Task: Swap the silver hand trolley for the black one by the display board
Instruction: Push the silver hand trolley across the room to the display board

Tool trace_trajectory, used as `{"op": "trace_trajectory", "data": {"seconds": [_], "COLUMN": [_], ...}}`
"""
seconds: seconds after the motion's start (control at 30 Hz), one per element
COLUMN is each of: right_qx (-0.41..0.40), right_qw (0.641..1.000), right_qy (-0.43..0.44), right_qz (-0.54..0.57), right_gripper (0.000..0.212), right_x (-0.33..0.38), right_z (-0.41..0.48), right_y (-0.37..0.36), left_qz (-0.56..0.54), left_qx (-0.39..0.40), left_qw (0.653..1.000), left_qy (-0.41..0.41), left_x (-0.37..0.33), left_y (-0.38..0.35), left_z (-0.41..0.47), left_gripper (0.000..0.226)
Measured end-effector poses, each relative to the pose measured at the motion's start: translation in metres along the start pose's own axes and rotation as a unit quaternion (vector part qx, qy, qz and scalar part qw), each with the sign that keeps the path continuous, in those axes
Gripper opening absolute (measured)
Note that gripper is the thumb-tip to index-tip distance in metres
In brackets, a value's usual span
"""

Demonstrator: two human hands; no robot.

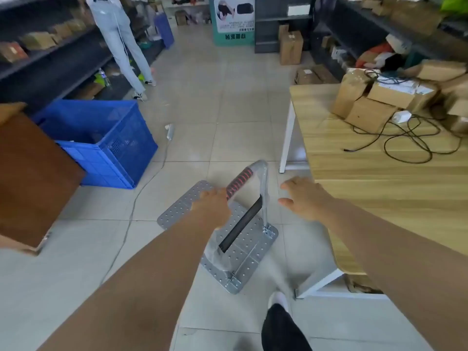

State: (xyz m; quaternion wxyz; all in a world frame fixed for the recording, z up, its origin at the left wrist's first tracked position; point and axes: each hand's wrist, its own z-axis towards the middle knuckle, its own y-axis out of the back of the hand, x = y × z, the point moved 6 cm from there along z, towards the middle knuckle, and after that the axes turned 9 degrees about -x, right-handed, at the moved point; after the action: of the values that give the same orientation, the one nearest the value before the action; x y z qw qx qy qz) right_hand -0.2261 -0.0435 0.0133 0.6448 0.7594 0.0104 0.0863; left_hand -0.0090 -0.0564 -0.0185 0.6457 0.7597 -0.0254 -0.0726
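Observation:
The silver hand trolley (pixel 243 252) stands on the tiled floor in front of me, its perforated deck flat and its handle upright. My left hand (pixel 211 207) is closed around the red-and-black grip of the handle (pixel 238 182). My right hand (pixel 302 198) hovers to the right of the handle with fingers spread and nothing in it. A display board (pixel 233 20) with printed pictures stands at the far end of the aisle. No black trolley is in view.
A wooden table (pixel 379 178) with cardboard boxes and cables fills the right side. Stacked blue crates (pixel 106 140) and a brown cabinet (pixel 33 178) sit on the left. A person (pixel 119 39) stands by the left shelves. A cable runs across the floor.

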Motion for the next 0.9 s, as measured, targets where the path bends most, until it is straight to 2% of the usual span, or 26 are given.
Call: {"op": "trace_trajectory", "data": {"seconds": [0.23,0.43,0.57,0.7,0.8,0.9], "right_qx": [0.017,0.002,0.015,0.038,0.037,-0.003], "right_qw": [0.999,0.995,0.989,0.98,0.979,0.98], "right_qy": [0.049,0.102,0.144,0.193,0.198,0.196], "right_qz": [0.004,0.012,0.037,0.008,0.019,0.027], "right_gripper": [0.05,0.052,0.056,0.06,0.05,0.039], "right_x": [0.007,0.008,0.016,0.024,0.032,0.041], "right_z": [0.067,0.136,0.169,0.191,0.202,0.209], "right_y": [-0.024,-0.033,-0.05,-0.066,-0.068,-0.065], "left_qz": [-0.005,-0.039,-0.067,-0.065,-0.07,-0.075], "left_qx": [0.021,0.056,0.091,0.087,0.079,0.079], "left_qw": [0.999,0.994,0.984,0.981,0.979,0.975], "left_qy": [0.041,0.089,0.138,0.159,0.174,0.195], "left_x": [0.003,0.001,0.002,0.011,0.018,0.025], "left_y": [-0.021,-0.044,-0.066,-0.068,-0.064,-0.064], "left_z": [0.037,0.073,0.081,0.086,0.087,0.085], "left_gripper": [0.061,0.056,0.051,0.052,0.05,0.052]}}
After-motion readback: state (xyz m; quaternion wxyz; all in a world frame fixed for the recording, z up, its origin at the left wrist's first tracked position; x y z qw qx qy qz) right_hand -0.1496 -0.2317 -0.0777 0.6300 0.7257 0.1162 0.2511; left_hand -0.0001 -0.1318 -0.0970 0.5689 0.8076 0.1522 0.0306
